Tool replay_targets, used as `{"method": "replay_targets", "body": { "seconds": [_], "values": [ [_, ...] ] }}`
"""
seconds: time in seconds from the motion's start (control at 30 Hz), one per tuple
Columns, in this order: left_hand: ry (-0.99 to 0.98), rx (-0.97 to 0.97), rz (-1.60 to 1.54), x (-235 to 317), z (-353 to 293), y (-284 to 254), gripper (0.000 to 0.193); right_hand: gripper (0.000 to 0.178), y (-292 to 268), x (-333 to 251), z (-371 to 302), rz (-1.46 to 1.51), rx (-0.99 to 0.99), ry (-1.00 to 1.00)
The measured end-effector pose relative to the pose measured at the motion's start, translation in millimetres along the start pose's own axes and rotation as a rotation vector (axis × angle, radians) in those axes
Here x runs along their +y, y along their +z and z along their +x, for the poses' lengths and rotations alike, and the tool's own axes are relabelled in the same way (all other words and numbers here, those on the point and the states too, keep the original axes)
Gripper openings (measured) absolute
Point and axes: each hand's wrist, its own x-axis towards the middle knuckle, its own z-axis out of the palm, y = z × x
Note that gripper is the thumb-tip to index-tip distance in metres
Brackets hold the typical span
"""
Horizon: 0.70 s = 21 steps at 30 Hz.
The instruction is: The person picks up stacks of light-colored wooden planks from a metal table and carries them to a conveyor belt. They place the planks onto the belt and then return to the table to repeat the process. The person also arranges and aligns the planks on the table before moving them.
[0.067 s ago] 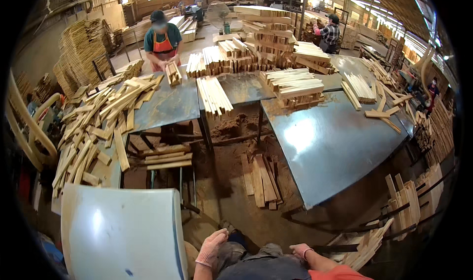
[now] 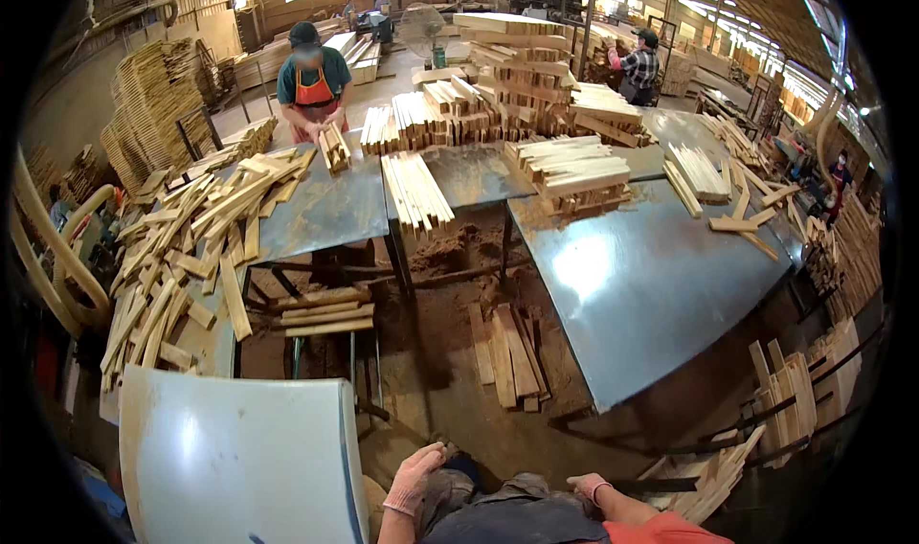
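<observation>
Watching remotely, I can't tell if left hand point(image 2: 417, 475) or right hand point(image 2: 589, 488) grips anything. Boards point(image 2: 503, 354) beyond them could trip a careless step.

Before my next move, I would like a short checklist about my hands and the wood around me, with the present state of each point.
1. Left hand free: cannot tell; the palm is hidden.
2. Right hand free: cannot tell; the palm is hidden.
3. Co-worker's hands well apart from yours: ok; they are at a small bundle of sticks across the workspace.
4. Wood pile at left in order: not ok; pieces lie crossed over each other.
5. Floor ahead free of wood: not ok; several planks lie there.
</observation>
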Motion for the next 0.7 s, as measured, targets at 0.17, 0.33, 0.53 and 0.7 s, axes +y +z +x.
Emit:
{"method": "replay_targets", "body": {
  "seconds": [0.17,0.33,0.53,0.7],
  "values": [
    [0.119,-0.109,0.32,104,120,4,0.053,0.039,-16,-172,-36,0.669,-0.26,-0.019],
    [0.19,-0.194,0.479,206,197,32,0.057,0.018,-17,-333,-9,0.294,-0.184,-0.186],
    [0.103,-0.164,0.297,253,280,28,0.057,0.022,-20,-512,20,0.042,-0.291,-0.573],
    [0.104,-0.03,0.345,296,382,1,0.052,0.049,-44,-728,26,-0.034,0.051,-0.819]
  ]
}}
